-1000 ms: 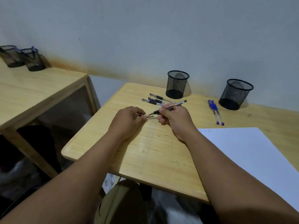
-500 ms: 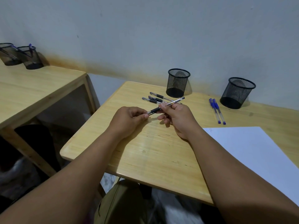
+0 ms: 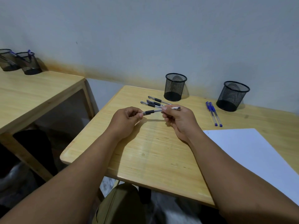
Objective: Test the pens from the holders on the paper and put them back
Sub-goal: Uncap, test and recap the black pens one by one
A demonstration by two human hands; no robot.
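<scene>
Pen (image 3: 155,111), black-gripped with a clear barrel, hangs just above the tabletop (image 3: 158,152), held level between both hands. Left hand (image 3: 125,121) pinches its tip end with curled fingers; right hand (image 3: 179,120) has a closed grip on the barrel near the back end, thumb and fingertips curled round it. Just behind lie three black pens (image 3: 153,102) in a loose fan, near the left holder (image 3: 175,87). Two blue pens (image 3: 213,113) lie side by side before the right holder (image 3: 233,96). White paper (image 3: 252,152) lies to the right of the right forearm. Two more holders (image 3: 19,62) stand on the neighbouring table (image 3: 32,92).
</scene>
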